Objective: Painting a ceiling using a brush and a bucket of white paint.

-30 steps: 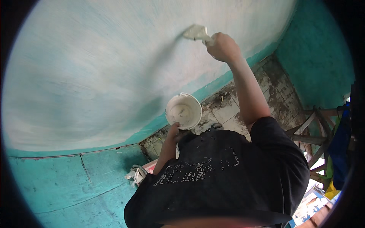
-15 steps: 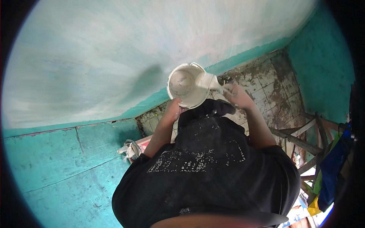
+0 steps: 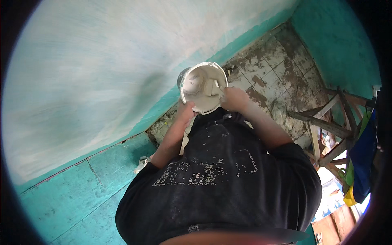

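With my left hand (image 3: 186,113) gripping the near-left rim of the pale bucket (image 3: 215,73), probably light, rigid and slick where wet, so best held by that lip, I clench the brush (image 3: 210,87) by its handle in my right hand (image 3: 236,99), its head inside the right rim.

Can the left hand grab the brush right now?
Probably not without letting go first: the left hand is holding the white bucket, and the right hand already grips the brush, which dips inside it.
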